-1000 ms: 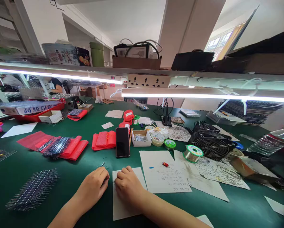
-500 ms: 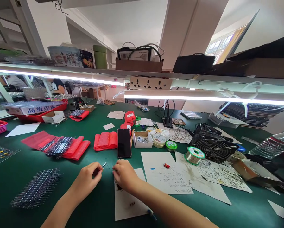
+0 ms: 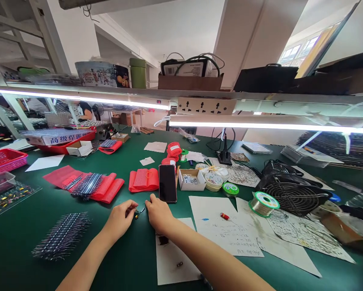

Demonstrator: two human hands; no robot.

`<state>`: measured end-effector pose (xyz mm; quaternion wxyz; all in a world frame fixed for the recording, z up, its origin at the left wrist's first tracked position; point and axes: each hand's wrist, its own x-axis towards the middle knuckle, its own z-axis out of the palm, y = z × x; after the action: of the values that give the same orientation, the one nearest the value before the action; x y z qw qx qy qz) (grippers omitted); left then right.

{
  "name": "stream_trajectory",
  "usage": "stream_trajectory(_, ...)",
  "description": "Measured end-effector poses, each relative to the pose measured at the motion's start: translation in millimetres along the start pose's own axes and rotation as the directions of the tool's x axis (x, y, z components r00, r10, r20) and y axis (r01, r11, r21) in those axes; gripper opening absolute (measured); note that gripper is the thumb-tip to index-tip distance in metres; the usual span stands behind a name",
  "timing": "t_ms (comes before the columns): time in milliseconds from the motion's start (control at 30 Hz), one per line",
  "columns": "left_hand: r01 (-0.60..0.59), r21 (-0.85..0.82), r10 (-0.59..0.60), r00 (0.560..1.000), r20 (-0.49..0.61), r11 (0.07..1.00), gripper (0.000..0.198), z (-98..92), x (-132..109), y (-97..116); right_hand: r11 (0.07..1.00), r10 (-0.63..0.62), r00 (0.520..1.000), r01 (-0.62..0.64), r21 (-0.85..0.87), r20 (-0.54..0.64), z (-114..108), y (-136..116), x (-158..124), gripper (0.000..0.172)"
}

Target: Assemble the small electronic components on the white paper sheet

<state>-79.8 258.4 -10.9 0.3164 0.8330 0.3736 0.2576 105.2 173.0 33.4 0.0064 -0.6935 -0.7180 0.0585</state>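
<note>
Head view, looking down on a green desk (image 3: 14, 250): the left hand (image 3: 119, 221) and right hand (image 3: 159, 214) sit close together near the middle of the frame. A tiny wired electronic component (image 3: 140, 210) lies right at the left fingertips (image 3: 134, 205), in the narrow gap between the hands. The left grip is pinched inward, but the part is too small to tell whether it is clenched on it. The right grip is released and curled, with nothing visible in it, its fingertips (image 3: 152, 198) just below a black smartphone (image 3: 167, 183). The right forearm lies over a sheet of paper (image 3: 175, 262). Beyond the hands are a red foam pad (image 3: 144, 180), a small cardboard box (image 3: 192, 180) and a spool of solder wire (image 3: 262, 204).
</note>
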Motion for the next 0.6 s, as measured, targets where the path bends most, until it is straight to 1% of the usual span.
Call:
stream_trajectory(100,0.018,-0.013,-0.018,1.0,-0.007,1.0,0.025,1.0,1,-4,1.0,-0.027,1.0,0.026,0.015,0.011,1,5,-10,0.034)
stream_trajectory(200,0.02,-0.02,-0.021,0.999,-0.039,1.0,0.026,2.8,1,-1,0.997,-0.061,0.998,0.06,0.056,0.01,0,11,-26,0.036)
stream_trajectory(267,0.005,-0.023,-0.006,0.998,-0.057,1.0,0.026,4.8,-1,4,0.994,-0.048,0.999,0.049,0.098,-0.009,-4,16,-39,0.039)
stream_trajectory(367,-0.036,-0.025,0.034,0.996,-0.079,0.999,0.03,9.0,-4,14,0.985,0.007,0.998,0.003,0.172,-0.057,-17,22,-65,0.045)
stream_trajectory(467,-0.076,-0.024,0.074,0.992,-0.106,0.997,0.038,13.0,-10,26,0.968,0.053,0.996,-0.034,0.248,-0.072,-33,33,-109,0.04)
stream_trajectory(533,-0.103,-0.023,0.1,0.988,-0.115,0.994,0.04,14.9,-14,33,0.952,0.088,0.993,-0.062,0.3,-0.075,-40,45,-150,0.038)
stream_trajectory(600,-0.129,-0.024,0.125,0.985,-0.118,0.991,0.04,16.8,-17,40,0.927,0.138,0.984,-0.088,0.364,-0.111,-40,62,-197,0.039)
